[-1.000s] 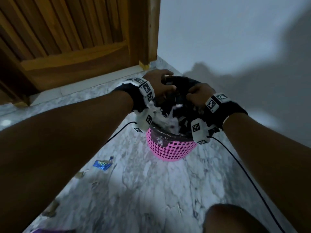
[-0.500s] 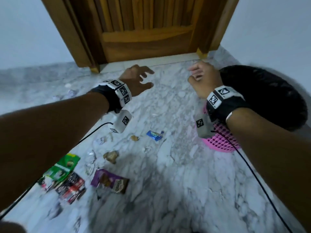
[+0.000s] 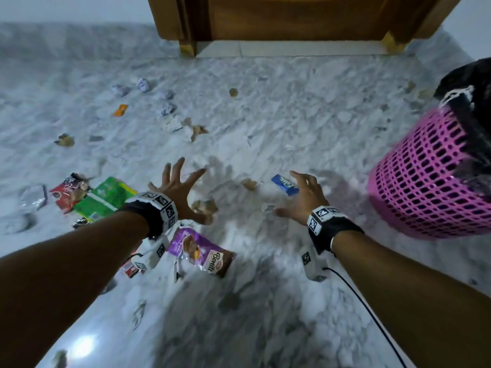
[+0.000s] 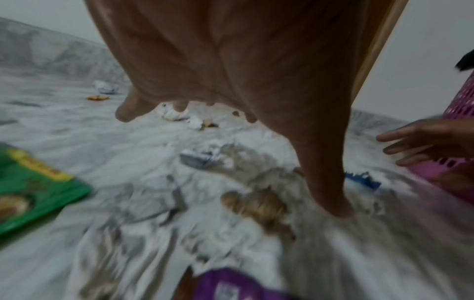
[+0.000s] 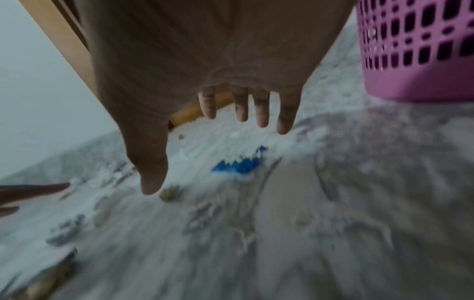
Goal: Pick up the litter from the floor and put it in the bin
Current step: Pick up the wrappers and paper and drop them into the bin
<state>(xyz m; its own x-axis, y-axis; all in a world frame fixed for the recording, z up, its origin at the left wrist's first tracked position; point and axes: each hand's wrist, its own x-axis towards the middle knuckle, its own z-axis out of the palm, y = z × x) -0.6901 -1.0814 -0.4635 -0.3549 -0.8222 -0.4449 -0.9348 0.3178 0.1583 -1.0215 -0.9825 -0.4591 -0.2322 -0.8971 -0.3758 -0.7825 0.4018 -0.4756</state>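
Both your hands hang spread and empty over the litter, with the bin off to your right.

Your left hand (image 3: 180,193) has its fingers splayed above a crumpled brown scrap (image 3: 204,206), and your right hand (image 3: 303,201) is flat and relaxed just beside the blue wrapper (image 3: 284,184); neither holds anything. The risk, as I judge it, is that thin, flat wrappers lying flush on the marble floor (image 3: 292,123) slide away under your fingertips instead of lifting, and light crumpled bits slip out if you scoop too many at once. The pink mesh bin (image 3: 425,197) looks tilted in the head view, its black liner (image 3: 467,83) bulging over the rim, so a careless throw could bounce out. Litter is scattered widely: a purple packet (image 3: 202,251) near your left wrist, a green packet (image 3: 106,197) further left, paper balls (image 3: 143,85) towards the door (image 3: 292,17).
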